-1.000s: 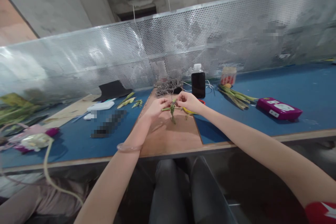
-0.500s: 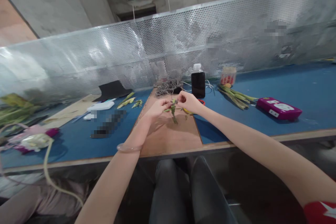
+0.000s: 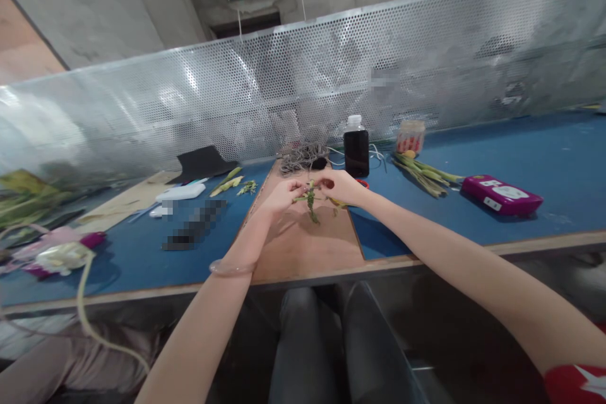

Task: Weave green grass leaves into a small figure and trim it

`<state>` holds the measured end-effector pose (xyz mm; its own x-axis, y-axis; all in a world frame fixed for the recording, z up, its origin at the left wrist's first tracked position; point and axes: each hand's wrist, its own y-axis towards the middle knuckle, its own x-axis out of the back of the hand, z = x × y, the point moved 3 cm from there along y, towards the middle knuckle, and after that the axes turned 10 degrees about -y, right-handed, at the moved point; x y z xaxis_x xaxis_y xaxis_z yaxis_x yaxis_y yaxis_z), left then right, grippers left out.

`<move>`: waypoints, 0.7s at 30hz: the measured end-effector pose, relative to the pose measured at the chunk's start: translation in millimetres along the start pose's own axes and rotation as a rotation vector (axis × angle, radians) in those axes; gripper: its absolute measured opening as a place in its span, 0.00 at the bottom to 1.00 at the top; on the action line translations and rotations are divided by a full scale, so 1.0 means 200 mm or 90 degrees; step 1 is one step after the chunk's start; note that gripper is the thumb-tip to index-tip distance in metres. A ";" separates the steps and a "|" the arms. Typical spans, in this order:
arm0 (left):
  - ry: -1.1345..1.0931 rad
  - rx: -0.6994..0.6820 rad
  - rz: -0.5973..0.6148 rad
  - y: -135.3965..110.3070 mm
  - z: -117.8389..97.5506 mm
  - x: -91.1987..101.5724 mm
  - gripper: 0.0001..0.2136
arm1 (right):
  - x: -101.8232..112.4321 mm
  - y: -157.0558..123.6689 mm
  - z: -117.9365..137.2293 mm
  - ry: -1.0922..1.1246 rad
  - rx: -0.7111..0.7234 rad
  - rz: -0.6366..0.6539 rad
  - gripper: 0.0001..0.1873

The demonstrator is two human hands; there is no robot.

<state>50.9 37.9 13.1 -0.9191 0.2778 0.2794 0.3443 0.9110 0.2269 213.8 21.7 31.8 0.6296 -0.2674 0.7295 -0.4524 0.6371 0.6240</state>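
Observation:
A small green piece that looks braided from plant leaves (image 3: 311,199) hangs between my hands, above a brown board (image 3: 307,255). My left hand (image 3: 285,196) pinches its upper left side with thumb and fingertips. On the other side my right hand (image 3: 343,187) has its fingers curled and pressed together at the top of the piece. Loose strands stick out to both sides and downward. The exact strand under each fingertip is too small to make out. Behind my hands lies a heap of grey cord (image 3: 303,158) at the far end of the board.
A dark phone (image 3: 356,153) leans on a bottle (image 3: 355,121). To the right are a jar (image 3: 409,137), long green leaves (image 3: 423,173) and a purple pack (image 3: 502,194). Leaf scraps (image 3: 230,183) and a white device (image 3: 181,192) lie left. A perforated metal screen (image 3: 322,82) stands behind.
My right hand has turned slightly and lowered, with its fingers curled more over the top of the braided piece. My left hand stays nearly in place.

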 end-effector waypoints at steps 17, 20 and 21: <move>-0.129 0.067 0.074 -0.01 0.02 -0.05 0.14 | 0.00 -0.01 0.04 -0.159 0.094 0.095 0.07; -0.073 0.055 0.099 -0.01 0.02 -0.05 0.16 | 0.00 -0.01 0.03 -0.151 0.086 0.079 0.06; -0.052 0.049 0.111 -0.01 0.02 -0.05 0.16 | 0.00 -0.01 0.04 -0.150 0.085 0.076 0.05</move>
<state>59.3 33.7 6.2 -0.8609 0.4539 0.2300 0.4862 0.8671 0.1086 209.5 15.8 32.8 0.4103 -0.3667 0.8350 -0.6037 0.5771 0.5501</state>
